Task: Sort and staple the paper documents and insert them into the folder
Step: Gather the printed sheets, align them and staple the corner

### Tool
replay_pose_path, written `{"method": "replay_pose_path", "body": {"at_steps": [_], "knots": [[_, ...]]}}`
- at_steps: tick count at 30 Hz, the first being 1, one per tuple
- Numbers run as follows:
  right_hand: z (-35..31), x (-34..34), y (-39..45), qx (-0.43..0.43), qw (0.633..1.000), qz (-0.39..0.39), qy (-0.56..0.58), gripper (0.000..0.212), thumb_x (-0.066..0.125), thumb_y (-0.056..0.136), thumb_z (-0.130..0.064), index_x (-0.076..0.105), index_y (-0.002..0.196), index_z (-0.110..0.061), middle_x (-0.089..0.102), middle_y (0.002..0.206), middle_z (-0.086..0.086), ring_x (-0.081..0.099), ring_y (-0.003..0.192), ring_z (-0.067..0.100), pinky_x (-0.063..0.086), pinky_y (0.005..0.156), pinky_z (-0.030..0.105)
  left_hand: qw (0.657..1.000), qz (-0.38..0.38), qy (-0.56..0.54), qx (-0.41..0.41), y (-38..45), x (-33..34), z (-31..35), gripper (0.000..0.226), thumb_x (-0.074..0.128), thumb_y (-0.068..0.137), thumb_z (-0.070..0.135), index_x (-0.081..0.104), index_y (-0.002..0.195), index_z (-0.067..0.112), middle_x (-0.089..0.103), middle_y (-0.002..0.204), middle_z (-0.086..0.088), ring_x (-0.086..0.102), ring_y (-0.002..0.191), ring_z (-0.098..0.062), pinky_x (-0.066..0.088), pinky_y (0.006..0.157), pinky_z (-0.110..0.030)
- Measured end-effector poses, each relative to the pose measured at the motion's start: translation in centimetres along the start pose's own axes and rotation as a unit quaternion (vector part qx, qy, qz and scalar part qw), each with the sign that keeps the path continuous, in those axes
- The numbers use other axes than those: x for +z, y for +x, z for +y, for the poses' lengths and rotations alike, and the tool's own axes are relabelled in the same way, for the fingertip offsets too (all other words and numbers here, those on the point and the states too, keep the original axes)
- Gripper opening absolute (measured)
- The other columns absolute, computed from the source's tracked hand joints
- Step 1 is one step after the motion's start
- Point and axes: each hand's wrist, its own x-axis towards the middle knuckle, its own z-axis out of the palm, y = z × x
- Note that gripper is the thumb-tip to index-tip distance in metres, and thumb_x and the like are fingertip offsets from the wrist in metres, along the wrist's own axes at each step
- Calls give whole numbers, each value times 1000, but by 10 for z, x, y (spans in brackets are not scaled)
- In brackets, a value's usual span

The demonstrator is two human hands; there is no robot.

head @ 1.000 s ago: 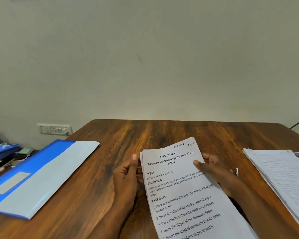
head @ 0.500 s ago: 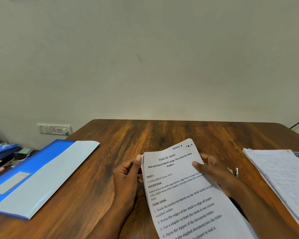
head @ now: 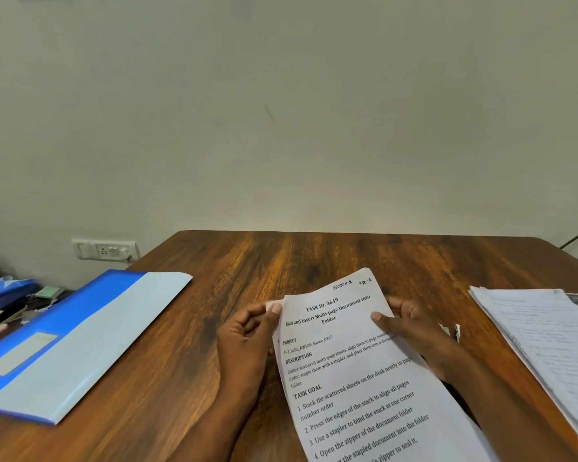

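where the wooden counter (head: 314, 261) meets a plain wall (head: 281, 111), both hands' grip holds the printed sheets (head: 357, 378); blue folder (head: 64, 338) left.

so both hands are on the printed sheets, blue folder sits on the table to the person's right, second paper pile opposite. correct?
One slip: in the head view the blue folder lies to the person's left, and the second paper pile is on the right. The rest holds: the left hand and right hand both hold the printed sheets over the table.
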Motion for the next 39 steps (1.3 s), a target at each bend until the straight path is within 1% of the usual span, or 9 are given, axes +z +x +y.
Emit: {"method": "replay_pose_path", "body": {"at_steps": [3, 9, 12, 14, 17, 24, 29, 35, 39], "knots": [[-1, 0, 0, -2, 1000, 1, -4, 32, 63, 96, 2, 66, 128, 0, 76, 114, 23, 78, 89, 31, 62, 67, 33, 1000, -13, -9, -3, -1, 1, 2, 26, 82, 82, 22, 78, 103, 7, 81, 92, -13, 79, 83, -30, 60, 64, -36], [1, -1, 1, -1, 1000, 0, -10, 33, 65, 96, -1, 66, 129, -1, 76, 116, 21, 75, 103, 40, 64, 77, 38, 999, -50, 18, -12, 0, 1, 0, 36, 92, 69, 15, 77, 100, 4, 81, 97, -10, 79, 90, -32, 63, 80, -45], [1, 0, 1, -5, 1000, 4, -11, 32, 64, 95, 1, 66, 127, 1, 76, 114, 22, 77, 95, 34, 64, 73, 35, 997, -64, 30, -6, 0, 0, 0, 36, 94, 68, 12, 78, 99, 5, 81, 98, -9, 79, 91, -31, 64, 79, -44], [1, 1, 0, -4, 1000, 4, -7, 31, 65, 95, 2, 67, 126, 2, 76, 113, 22, 78, 91, 31, 63, 70, 33, 997, -67, 34, 0, 0, -1, -1, 38, 95, 66, 11, 78, 99, 5, 81, 98, -9, 78, 89, -30, 64, 75, -39], [1, 0, 0, -4, 1000, 3, -8, 31, 65, 94, 1, 67, 126, 1, 76, 113, 22, 78, 91, 30, 62, 68, 32, 997, -68, 47, 6, 1, -1, -3, 43, 96, 63, 11, 79, 102, 8, 81, 98, -7, 78, 87, -28, 64, 73, -35], [2, 0, 1, -7, 1000, 2, -16, 31, 66, 95, 0, 68, 126, 0, 77, 114, 21, 78, 93, 30, 63, 70, 32, 995, -79, 66, 16, 1, -4, -4, 45, 96, 68, 13, 78, 109, 14, 81, 102, -5, 78, 92, -31, 65, 76, -51], [3, -1, 2, -8, 1000, 6, -29, 30, 66, 95, -2, 68, 125, -1, 77, 114, 19, 77, 96, 30, 62, 73, 32, 995, -89, 42, 19, -2, -3, 0, 39, 93, 69, 11, 79, 105, 11, 81, 99, -11, 79, 89, -34, 65, 73, -49], [2, 0, 1, -8, 1000, 3, -22, 28, 65, 96, -1, 68, 124, 0, 77, 112, 21, 78, 91, 30, 62, 69, 31, 995, -90, 32, 24, -3, -2, 2, 34, 93, 69, 12, 82, 101, 12, 81, 99, -11, 78, 89, -35, 63, 78, -60], [1, 0, 0, -7, 1000, 2, -25, 29, 66, 95, -2, 68, 124, -1, 77, 112, 20, 78, 92, 30, 62, 69, 32, 994, -93, 35, 35, -2, -3, 1, 31, 93, 72, 21, 83, 101, 15, 81, 101, -12, 77, 92, -40, 60, 78, -67]]}}
